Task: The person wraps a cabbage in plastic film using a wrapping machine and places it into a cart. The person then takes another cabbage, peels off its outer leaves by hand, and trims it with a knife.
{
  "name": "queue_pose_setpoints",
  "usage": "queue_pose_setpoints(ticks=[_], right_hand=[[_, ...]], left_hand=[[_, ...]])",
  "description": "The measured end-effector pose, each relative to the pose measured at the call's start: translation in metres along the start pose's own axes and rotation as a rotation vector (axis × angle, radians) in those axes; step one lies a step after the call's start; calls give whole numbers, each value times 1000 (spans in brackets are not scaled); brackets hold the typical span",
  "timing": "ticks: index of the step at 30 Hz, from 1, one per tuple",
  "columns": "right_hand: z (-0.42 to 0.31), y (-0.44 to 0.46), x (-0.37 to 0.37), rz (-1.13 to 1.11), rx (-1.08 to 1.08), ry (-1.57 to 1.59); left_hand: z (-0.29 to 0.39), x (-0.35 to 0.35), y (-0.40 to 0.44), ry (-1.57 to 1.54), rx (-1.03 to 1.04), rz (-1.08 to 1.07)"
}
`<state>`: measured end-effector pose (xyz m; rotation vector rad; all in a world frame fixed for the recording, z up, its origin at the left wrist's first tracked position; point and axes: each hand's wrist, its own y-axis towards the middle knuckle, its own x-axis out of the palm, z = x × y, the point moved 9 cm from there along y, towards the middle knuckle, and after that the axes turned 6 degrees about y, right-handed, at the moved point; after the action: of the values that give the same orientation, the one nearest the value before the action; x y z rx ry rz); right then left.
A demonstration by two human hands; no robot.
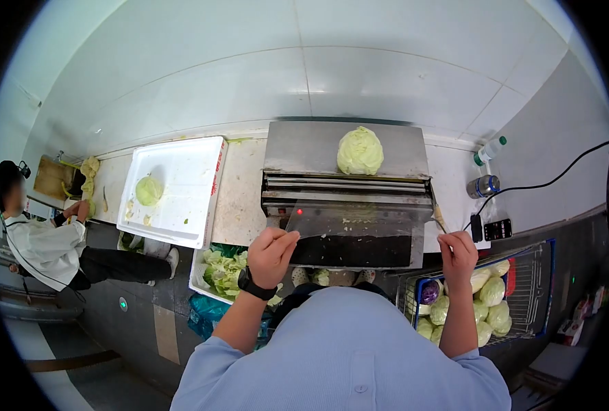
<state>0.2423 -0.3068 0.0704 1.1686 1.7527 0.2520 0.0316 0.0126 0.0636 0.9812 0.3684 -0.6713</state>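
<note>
My left hand (pixel 272 255), with a dark watch on its wrist, pinches the left side of a clear sheet of plastic wrap (pixel 359 222). My right hand (pixel 458 255) is closed at the sheet's right side, fingertips together. Between them the wrap spans the front of a metal wrapping machine (pixel 287 154), over its dark front plate (pixel 352 251), where small pale scraps lie. A trimmed green cabbage (pixel 360 151) rests on the machine's flat metal top, beyond both hands. Near my right fingertips, a thin wooden-handled tool (pixel 439 218) lies beside the machine.
Left of the machine, a white foam tray (pixel 174 226) holds one cabbage (pixel 149 190). Loose leaves fill a box (pixel 225 274) below. A cart (pixel 537 294) with several cabbages stands at right, near a phone (pixel 498 229) and bottles (pixel 491 151). A co-worker (pixel 40 243) stands far left.
</note>
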Motion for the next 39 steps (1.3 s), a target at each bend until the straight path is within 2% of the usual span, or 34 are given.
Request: queue_pose_setpoints(ticks=[12, 18, 20, 22, 24, 26, 29, 32, 35, 39], right_hand=[[-36, 28, -35, 46, -74, 31], [-31, 83, -55, 82, -87, -23], [-1, 116, -49, 113, -66, -39], [49, 159, -32, 148, 27, 114], [84, 209, -5, 86, 203, 194], [126, 247, 29, 90, 263, 300], [203, 280, 93, 22, 453, 408], [271, 279, 153, -61, 558, 337], [308, 259, 198, -165, 654, 192], [316, 231, 231, -278, 592, 9]], left_hand=[[11, -35, 36, -68, -56, -80], [19, -46, 112, 15, 28, -92], [-2, -34, 150, 38, 62, -77], [-32, -15, 192, -48, 7, -85], [-82, 16, 229, -125, -145, -79], [-121, 55, 260, -350, -320, -128], [-191, 122, 286, -462, -434, -99], [-251, 184, 277, -374, -625, -143], [-260, 205, 251, -81, -721, -172], [-296, 244, 215, 153, -679, -251]])
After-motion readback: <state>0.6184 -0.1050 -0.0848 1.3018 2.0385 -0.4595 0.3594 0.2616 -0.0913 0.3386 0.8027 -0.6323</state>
